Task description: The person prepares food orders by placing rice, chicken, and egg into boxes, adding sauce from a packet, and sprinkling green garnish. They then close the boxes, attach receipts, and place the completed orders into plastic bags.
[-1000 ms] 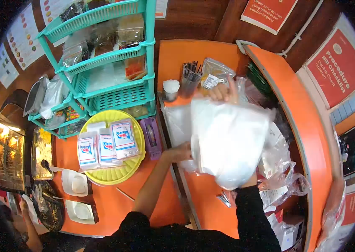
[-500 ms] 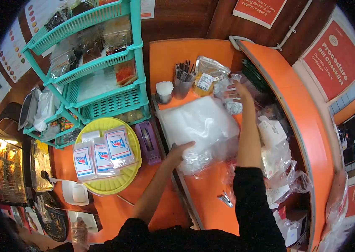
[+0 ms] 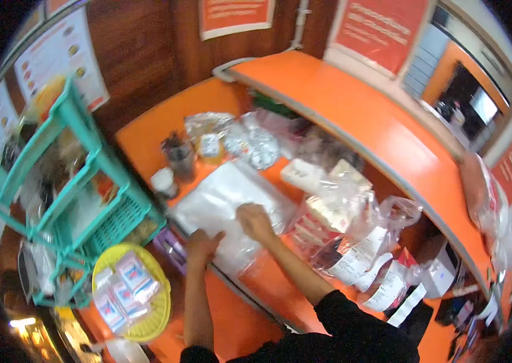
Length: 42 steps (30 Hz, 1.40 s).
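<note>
A flat stack of clear plastic bags (image 3: pixel 228 181) lies on the orange counter in front of me. My left hand (image 3: pixel 203 247) rests at the near left edge of the stack, its thumb standing apart from the fingers. Bent over the middle of the stack is my right hand (image 3: pixel 254 221), its fingers curled together on the plastic; blur hides what is between them. Behind the bags are a cup of dark straws or sticks (image 3: pixel 178 158), a white-topped cup (image 3: pixel 164 183) and a silver pouch (image 3: pixel 209 130).
On the left stand a teal rack (image 3: pixel 107 224) and a yellow tray (image 3: pixel 162 302) with packets on it. A purple dispenser (image 3: pixel 171 251) sits beside the stack. Receipts (image 3: pixel 359 257) and clear bags crowd the right, under an orange shelf (image 3: pixel 353 103).
The view has swung to the right. My right hand has come down from the pouches behind onto the bags, and its fingers have curled. My left hand stays at the stack's near edge.
</note>
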{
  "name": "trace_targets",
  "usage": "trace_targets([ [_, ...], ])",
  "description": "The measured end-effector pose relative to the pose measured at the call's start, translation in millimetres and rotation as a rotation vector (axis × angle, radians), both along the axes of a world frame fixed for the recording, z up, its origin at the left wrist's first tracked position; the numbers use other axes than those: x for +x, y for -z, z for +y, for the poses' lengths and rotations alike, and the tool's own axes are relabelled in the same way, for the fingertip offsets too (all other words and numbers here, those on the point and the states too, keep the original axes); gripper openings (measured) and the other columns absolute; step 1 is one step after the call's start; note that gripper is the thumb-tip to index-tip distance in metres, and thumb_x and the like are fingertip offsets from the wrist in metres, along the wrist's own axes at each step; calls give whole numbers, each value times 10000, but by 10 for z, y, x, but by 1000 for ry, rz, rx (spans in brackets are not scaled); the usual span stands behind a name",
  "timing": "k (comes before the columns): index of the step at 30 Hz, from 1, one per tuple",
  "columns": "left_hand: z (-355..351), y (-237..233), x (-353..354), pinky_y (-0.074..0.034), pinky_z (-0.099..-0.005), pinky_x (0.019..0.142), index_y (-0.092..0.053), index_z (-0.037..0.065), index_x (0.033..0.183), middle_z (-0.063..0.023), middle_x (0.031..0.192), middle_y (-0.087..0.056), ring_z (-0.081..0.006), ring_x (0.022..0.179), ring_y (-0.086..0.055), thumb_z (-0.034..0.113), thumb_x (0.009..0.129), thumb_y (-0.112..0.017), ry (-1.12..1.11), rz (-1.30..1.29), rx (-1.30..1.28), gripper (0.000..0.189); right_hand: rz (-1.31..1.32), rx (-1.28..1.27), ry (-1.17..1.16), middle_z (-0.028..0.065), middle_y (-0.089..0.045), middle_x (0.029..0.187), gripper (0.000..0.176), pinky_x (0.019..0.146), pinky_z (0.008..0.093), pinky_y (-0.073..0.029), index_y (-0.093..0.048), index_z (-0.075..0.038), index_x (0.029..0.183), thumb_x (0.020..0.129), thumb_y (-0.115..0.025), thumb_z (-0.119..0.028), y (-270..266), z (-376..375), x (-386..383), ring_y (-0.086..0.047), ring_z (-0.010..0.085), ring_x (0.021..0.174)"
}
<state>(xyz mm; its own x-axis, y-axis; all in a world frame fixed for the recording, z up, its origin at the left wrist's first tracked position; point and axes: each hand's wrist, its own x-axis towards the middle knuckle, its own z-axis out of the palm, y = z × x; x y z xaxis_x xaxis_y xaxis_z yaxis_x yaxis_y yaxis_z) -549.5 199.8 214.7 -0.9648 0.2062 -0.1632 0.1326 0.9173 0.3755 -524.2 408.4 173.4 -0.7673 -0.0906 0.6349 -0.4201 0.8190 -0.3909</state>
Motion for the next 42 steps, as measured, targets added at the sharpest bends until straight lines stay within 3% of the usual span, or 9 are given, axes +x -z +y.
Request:
trace_targets([
  [2, 178, -500, 67, -517, -455, 610, -629, -1, 825, -169, 722, -647, -364, 673, -642, 503, 772, -680, -135, 356, -60, 509, 35, 68, -40, 114, -596, 1068, 256, 905, 402, -425, -584, -34, 961, 706, -596, -18, 57, 46, 0, -556, 285, 1045],
  [4, 465, -433, -321, -508, -475, 781, -626, 46, 1063, -202, 989, -656, -375, 943, -635, 474, 853, -598, -142, 267, -70, 477, 58, 9, -65, 142, -597, 1036, 262, 953, 427, -411, -549, -10, 995, 736, -584, 9, -152, -3, 61, -559, 318, 1037],
  [6, 575, 78, -627, -341, -523, 1033, -524, 212, 1318, -160, 1362, -491, -360, 1287, -430, 485, 901, -513, 376, 714, 66, 499, 130, -6, -98, 172, -592, 977, 210, 927, 453, -425, -534, -2, 977, 771, -571, 11, 83, 8, -79, -567, 345, 986],
  [7, 588, 165, -666, -106, -559, 1127, -348, 399, 1437, -61, 1551, -236, -316, 1434, -172, 542, 924, -433, 398, 514, -25, 539, 55, -32, -83, 182, -586, 948, 181, 898, 461, -437, -528, -2, 955, 779, -568, 9, 118, -44, -110, -567, 356, 967],
  [18, 1047, 173, -699, -190, -630, 1076, -152, 525, 1449, -163, 1537, -225, -345, 1408, -240, 617, 941, -292, 110, 244, -176, 535, -548, 29, -46, 223, -610, 716, 244, 630, 476, -475, -576, 9, 1016, 794, -576, -92, -244, -327, 143, -615, 366, 710],
  [26, 1017, 264, -871, -169, -630, 1081, -156, 490, 1463, -232, 1488, -259, -380, 1400, -226, 564, 969, -263, 154, 304, -114, 512, -174, -86, 140, 211, -527, 1121, 314, 1021, 430, -352, -572, 15, 1039, 725, -560, -4, -166, -108, 493, -500, 345, 1094],
  [28, 950, 174, -968, -140, -600, 1105, -126, 433, 1489, -234, 1522, -150, -385, 1420, -154, 639, 864, -480, 183, 205, -71, 747, -242, -2, 144, 199, -529, 1120, 333, 1011, 427, -361, -575, 4, 1056, 724, -552, 16, -177, -94, 393, -505, 337, 1082],
  [31, 680, 352, -1327, -75, -557, 1134, -94, 299, 1521, -264, 1536, 38, -419, 1432, -21, 654, 416, -843, 516, 34, 24, 1380, -229, 67, 130, 176, -532, 1114, 364, 995, 419, -374, -581, -21, 1084, 726, -546, 33, -167, -73, 302, -513, 324, 1064],
  [42, 801, 7, -569, 1, -654, 1098, -329, 331, 1416, -187, 1560, -92, -334, 1453, -70, 456, 481, -888, 226, 6, 70, 1097, -135, 32, 125, 27, -577, 985, 174, 852, 419, -358, -620, -129, 979, 810, -582, -106, -41, 11, 358, -504, 226, 993],
])
